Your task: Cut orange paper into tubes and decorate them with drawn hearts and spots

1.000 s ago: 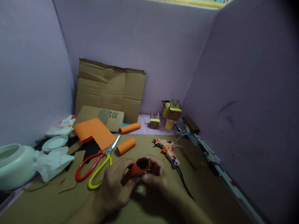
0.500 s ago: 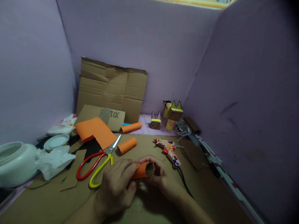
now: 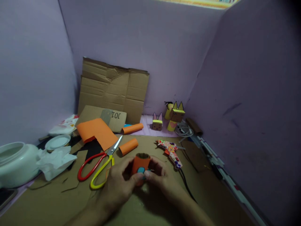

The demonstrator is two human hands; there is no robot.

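An orange cardboard tube [image 3: 141,161] stands nearly upright between both hands, its open top showing a brown inside. A small blue piece lies on its front, near the thumbs. My left hand [image 3: 119,182] is wrapped round the tube's left side. From the right, my right hand [image 3: 161,175] grips it, thumb on the front by the blue piece. Red-and-yellow-handled scissors [image 3: 109,153] lie open to the left of the hands. Beyond the hands are two more orange tubes, one nearer [image 3: 128,147] and one farther [image 3: 132,128].
A patterned glue gun [image 3: 171,151] with a black cord lies to the right. Orange paper [image 3: 100,131], a white jar [image 3: 18,163] and crumpled tissue [image 3: 57,160] are at the left. Cardboard sheets [image 3: 113,91] lean on the back wall near small eared figures [image 3: 176,115].
The orange tube has been turned from lying sideways to nearly upright, and the blue piece on its front now shows. Both hands have shifted their hold around it.
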